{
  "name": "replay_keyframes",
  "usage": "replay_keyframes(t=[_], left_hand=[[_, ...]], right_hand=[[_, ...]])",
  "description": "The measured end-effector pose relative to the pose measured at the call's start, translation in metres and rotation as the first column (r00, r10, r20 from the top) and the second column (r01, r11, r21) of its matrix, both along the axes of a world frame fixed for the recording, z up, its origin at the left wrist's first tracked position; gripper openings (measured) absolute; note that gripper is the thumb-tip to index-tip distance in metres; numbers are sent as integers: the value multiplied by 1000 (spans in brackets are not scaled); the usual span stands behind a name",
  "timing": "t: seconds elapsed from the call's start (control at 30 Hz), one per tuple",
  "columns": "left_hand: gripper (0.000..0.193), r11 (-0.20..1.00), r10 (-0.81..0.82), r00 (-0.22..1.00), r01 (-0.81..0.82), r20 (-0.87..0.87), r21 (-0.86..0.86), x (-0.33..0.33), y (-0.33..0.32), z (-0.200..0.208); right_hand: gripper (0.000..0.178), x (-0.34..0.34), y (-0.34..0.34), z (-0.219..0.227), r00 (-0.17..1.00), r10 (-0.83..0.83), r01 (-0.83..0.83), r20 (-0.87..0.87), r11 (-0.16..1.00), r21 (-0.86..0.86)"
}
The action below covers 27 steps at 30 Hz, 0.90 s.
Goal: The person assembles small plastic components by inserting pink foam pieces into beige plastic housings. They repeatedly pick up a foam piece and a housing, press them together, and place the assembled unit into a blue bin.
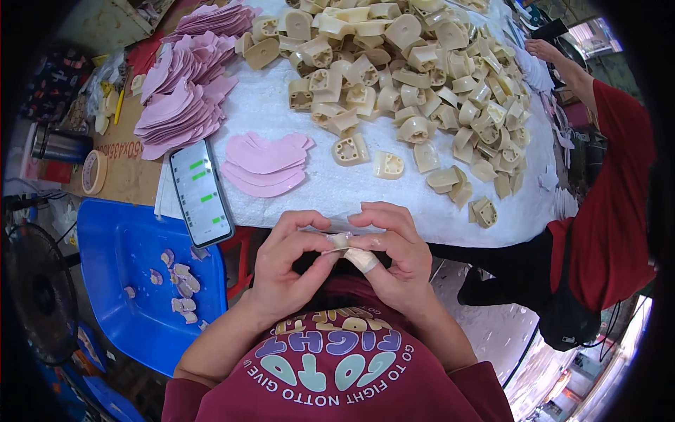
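Note:
Close in front of my chest, at the table's near edge, both hands hold a small shoe heel (339, 241) with pink material on it. Fingers hide most of the heel. My left hand (287, 264) pinches it between thumb and fingers. From the other side my right hand (399, 259) presses on it, its thumb wrapped in cream tape (362, 261). Just beyond my hands lie a few curved pink cut pieces (264, 169), fanned out on the white cloth (281, 105). Several loose beige heels (389, 164) lie nearest me.
A large pile of beige heels (415, 77) covers the far right of the table. Stacked pink pieces (186, 91) stand far left, near a phone (200, 193) and a tape roll (94, 172). Pink-covered heels lie in a blue bin (112, 274). Another person (605, 211) works at right.

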<state>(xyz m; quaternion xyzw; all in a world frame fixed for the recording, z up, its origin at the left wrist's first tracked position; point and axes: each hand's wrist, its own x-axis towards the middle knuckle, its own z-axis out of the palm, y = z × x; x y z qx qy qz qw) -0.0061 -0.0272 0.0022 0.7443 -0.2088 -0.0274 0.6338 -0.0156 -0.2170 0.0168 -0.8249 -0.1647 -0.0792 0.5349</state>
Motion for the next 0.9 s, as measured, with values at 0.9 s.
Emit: replay_keyframes(t=[0.9], left_hand=[[54, 476, -574, 578, -341, -580, -811, 6, -5, -5]], right_hand=[[44, 2, 9, 14, 998, -58, 58, -3, 985, 160]])
